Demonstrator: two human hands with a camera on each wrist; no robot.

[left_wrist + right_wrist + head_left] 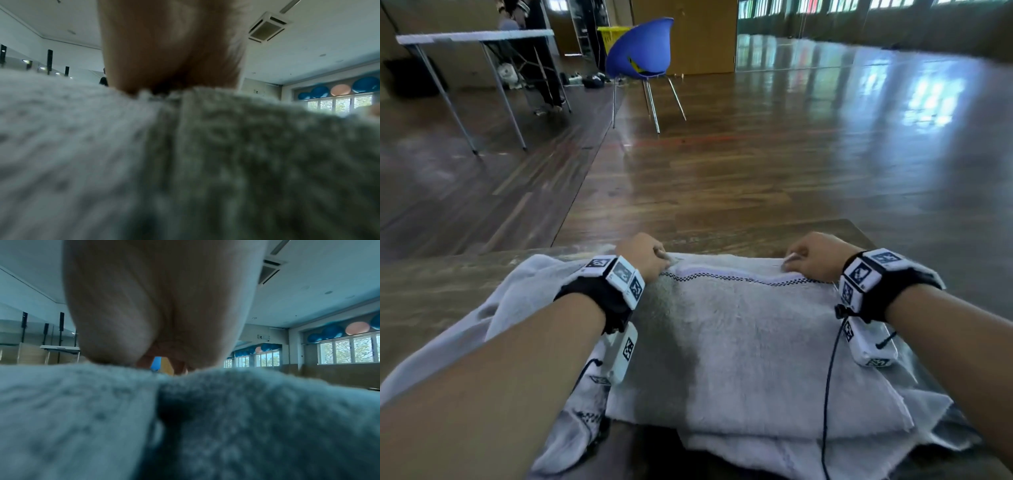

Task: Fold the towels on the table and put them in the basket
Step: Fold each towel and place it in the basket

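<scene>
Towel (739, 342), pale grey with a thin checked band near its far edge, lies spread across the wooden tabletop (431, 291) in front of a person reaching forward with both arms. The left hand (643, 255) and the right hand (815, 255) are each curled over the far hem, fingers pinching the cloth at the two far corners, set well apart. Under the top layer more grey cloth shows at the near edge and to the left, where another towel (517, 301) lies rumpled; whether the lower layers belong to the same piece cannot be told. Both wrist views show only blurred pile close up with the heel of the hand above it, so the grip is read from the head view. No basket can be picked out near the tabletop. Judged from this, the first fold is in hand: the far edge is gripped and ready to be drawn toward the near edge. The next move calls for lifting both corners together and level, keeping the hem taut between them, then laying it square on the near edge so the layers line up
</scene>
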